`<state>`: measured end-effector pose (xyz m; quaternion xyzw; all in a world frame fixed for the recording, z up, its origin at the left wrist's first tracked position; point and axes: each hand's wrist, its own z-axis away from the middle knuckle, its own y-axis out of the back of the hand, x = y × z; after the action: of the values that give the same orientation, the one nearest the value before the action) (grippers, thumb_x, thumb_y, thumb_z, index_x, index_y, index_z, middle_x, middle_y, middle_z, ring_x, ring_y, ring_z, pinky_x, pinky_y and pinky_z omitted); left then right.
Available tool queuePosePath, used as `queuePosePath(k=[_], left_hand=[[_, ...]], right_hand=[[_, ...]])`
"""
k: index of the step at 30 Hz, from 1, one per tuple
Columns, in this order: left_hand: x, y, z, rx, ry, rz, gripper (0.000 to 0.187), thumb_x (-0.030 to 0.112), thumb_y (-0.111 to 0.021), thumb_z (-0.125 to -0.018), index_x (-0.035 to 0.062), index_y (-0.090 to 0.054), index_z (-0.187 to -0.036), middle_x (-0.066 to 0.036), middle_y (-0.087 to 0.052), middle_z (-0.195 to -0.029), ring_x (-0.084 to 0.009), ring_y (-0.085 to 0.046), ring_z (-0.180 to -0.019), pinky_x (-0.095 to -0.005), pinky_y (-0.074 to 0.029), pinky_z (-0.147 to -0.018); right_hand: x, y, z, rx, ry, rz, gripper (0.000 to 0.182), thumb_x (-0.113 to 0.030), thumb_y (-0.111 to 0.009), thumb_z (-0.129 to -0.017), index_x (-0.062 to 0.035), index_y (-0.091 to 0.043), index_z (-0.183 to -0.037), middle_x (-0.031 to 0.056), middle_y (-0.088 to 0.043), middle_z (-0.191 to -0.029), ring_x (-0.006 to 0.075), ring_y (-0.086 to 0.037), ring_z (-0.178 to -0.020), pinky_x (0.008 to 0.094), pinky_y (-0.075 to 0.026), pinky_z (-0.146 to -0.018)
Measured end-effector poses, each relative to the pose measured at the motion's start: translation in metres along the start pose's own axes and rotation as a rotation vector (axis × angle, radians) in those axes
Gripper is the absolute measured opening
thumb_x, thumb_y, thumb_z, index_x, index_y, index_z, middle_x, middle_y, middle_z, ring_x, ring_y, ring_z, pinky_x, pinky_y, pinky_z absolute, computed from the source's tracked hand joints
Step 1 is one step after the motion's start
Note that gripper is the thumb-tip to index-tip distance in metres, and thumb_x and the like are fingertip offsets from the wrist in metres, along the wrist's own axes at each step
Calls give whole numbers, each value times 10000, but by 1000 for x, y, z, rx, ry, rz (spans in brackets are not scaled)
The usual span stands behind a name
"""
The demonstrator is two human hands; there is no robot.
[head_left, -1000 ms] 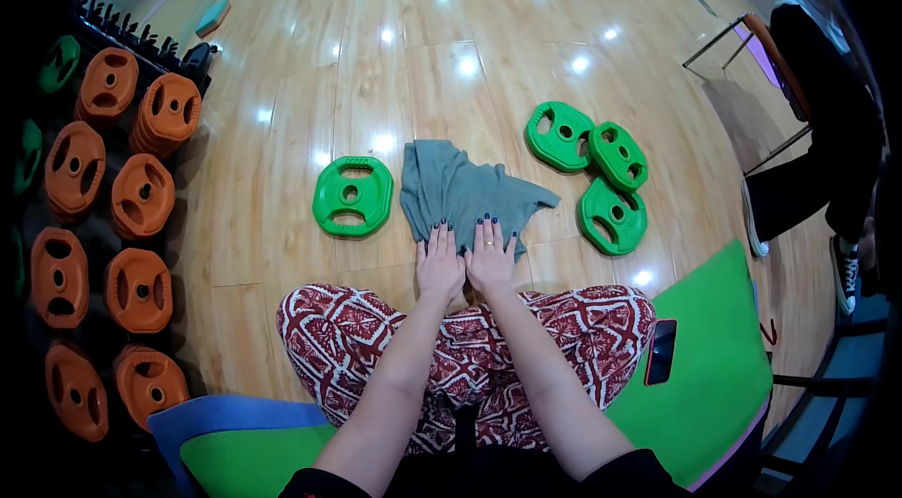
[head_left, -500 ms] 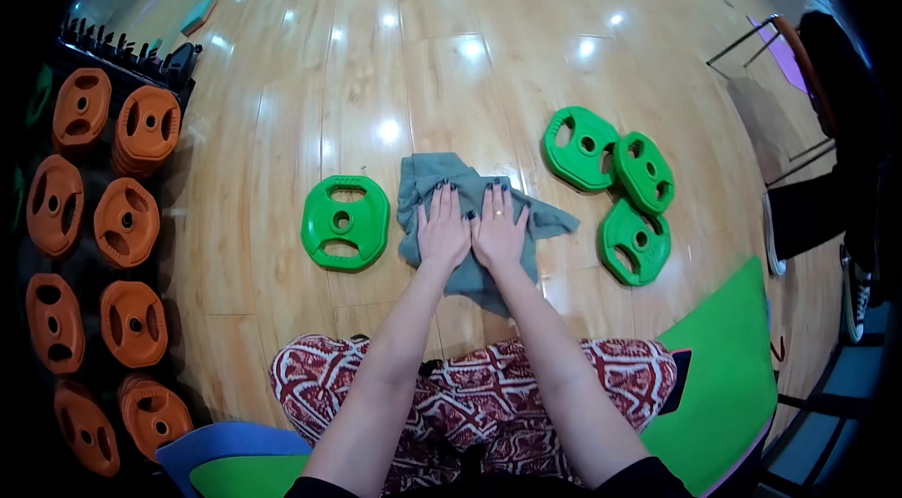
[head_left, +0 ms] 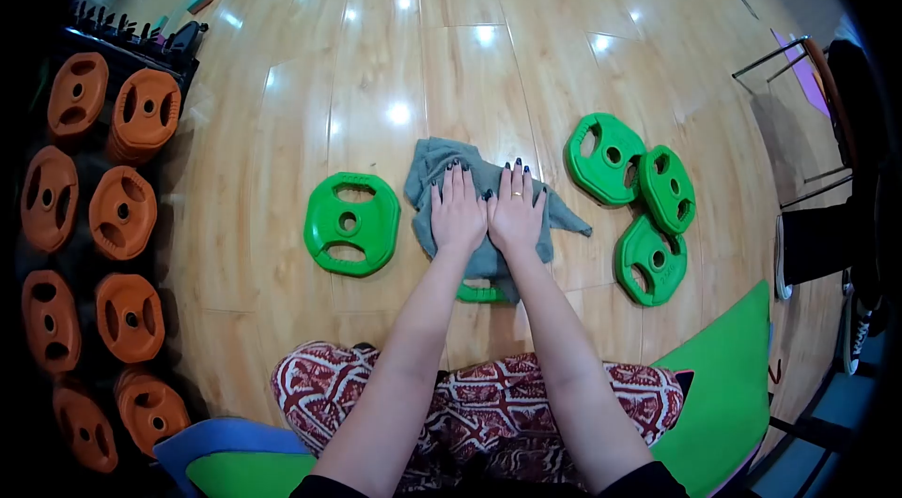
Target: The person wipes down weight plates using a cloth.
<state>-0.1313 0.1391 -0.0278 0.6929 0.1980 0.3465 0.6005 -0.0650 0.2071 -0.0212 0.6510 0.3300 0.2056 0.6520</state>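
Observation:
A grey-green cloth (head_left: pixel 434 158) lies crumpled in front of me. My left hand (head_left: pixel 458 214) rests flat on it, fingers stretched out and pointing away from me. Beside it, my right hand (head_left: pixel 515 216) presses flat too, a ring on one finger; the thumbs nearly meet. Below the cloth's near side the edge of a green weight plate (head_left: pixel 481 291) peeks out, most of it covered. Another green weight plate (head_left: pixel 352 223) lies to the left of the cloth. On the right, three more sit close together: a far plate (head_left: pixel 606 160), a middle plate (head_left: pixel 668 190) and a near plate (head_left: pixel 651 261).
Orange weight plates (head_left: pixel 129 213) hang in stacks on a dark rack at the left. A green mat (head_left: pixel 719 385) lies at the lower right, another mat (head_left: pixel 249 472) at the lower left. A chair (head_left: pixel 799 56) and a person's leg and shoe (head_left: pixel 782 258) are at the right.
Both hands and the cloth have slid a little away from me over the plate. Its near edge now shows from under the cloth. The view has shifted slightly.

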Motion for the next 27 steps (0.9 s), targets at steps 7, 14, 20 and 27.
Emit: queuePosePath(k=[7, 14, 20, 27], left_hand=[[1, 8, 89, -45, -11, -1, 568, 295, -417, -820, 17, -297, -1300, -105, -239, -1386, -218, -186, -1292, -422, -164, -1041], [4, 19, 159, -167, 7, 19, 575, 292, -408, -824, 44, -266, -1322, -67, -213, -1402, -200, -174, -1297, -412, -159, -1046], [2, 30, 161, -243, -21, -32, 557, 299, -377, -830, 59, -272, -1322, -73, -220, -1399, -213, -179, -1297, -423, -152, -1046], [0, 14, 128, -110, -59, -33, 557, 291, -378, -825, 38, -281, -1312, -101, -230, -1393, -238, -194, -1291, -454, -167, -1037]], right_hand=[[5, 8, 88, -56, 14, -70, 558, -317, -401, -826, -57, -301, -1309, 83, -249, -1388, 233, -199, -1290, 495, -172, -1018], [5, 14, 158, -183, -16, -77, 579, -325, -407, -826, -72, -264, -1327, 65, -224, -1401, 223, -165, -1301, 505, -139, -1029], [3, 24, 159, -236, -40, -58, 592, -357, -390, -832, -92, -241, -1340, 31, -199, -1413, 193, -143, -1309, 509, -106, -1036], [10, 5, 122, -116, 35, 13, 592, -362, -390, -827, -96, -250, -1337, 31, -218, -1407, 187, -173, -1300, 535, -94, -1027]])
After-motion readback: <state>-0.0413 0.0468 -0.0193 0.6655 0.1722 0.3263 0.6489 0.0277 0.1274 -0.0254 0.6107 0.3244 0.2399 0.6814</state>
